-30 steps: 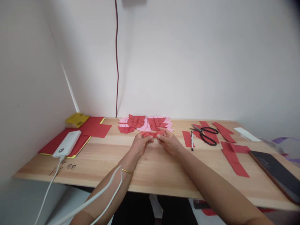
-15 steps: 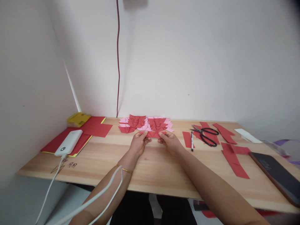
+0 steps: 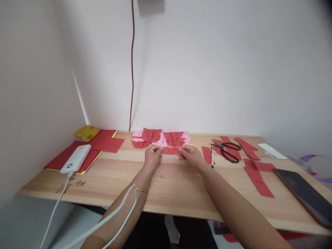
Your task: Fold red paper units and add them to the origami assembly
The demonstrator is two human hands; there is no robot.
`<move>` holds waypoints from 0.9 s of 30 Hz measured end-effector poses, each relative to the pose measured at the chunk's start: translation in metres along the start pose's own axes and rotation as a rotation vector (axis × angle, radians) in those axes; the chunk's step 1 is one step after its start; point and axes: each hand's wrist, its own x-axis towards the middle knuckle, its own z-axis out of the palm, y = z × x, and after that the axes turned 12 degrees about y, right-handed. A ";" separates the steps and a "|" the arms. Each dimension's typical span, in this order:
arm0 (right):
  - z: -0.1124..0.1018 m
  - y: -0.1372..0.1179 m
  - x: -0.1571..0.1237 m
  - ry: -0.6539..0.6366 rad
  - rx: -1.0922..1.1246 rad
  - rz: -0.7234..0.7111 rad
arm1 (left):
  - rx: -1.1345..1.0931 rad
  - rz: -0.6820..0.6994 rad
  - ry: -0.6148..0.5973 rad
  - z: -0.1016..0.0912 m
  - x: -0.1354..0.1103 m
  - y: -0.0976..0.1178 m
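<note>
Between my two hands a narrow strip of red paper [image 3: 171, 150] is stretched level, just above the wooden table. My left hand [image 3: 153, 155] pinches its left end with the thumb on top. At the right end my right hand [image 3: 190, 155] grips it the same way. Just behind the strip lie folded red paper pieces [image 3: 174, 138] with pointed, creased edges, resting on folded pink paper pieces [image 3: 159, 141]. Another red folded stack [image 3: 151, 134] sits to their left.
Black-handled scissors [image 3: 229, 151] and a marker [image 3: 212, 157] lie right among red paper scraps [image 3: 259, 180]. A phone [image 3: 306, 193] is at the right edge. Left are red sheets [image 3: 109, 143], a yellow packet [image 3: 87, 132] and a white power bank [image 3: 76, 159] whose cable crosses my left forearm.
My hands have moved slightly apart, and more of the red strip shows between them. The view has shifted a little. Things on the table lie as before.
</note>
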 end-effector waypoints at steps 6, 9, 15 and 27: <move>-0.005 0.010 0.005 -0.012 -0.056 -0.023 | 0.014 0.007 -0.007 0.000 -0.002 0.002; -0.004 0.010 0.004 -0.030 0.006 0.014 | -0.051 -0.026 -0.002 0.000 -0.001 0.001; -0.003 0.010 0.004 0.026 0.115 0.014 | -0.260 -0.154 0.012 -0.002 0.006 0.002; 0.003 0.005 -0.001 -0.009 0.096 -0.075 | -0.305 -0.464 -0.330 0.004 -0.015 0.004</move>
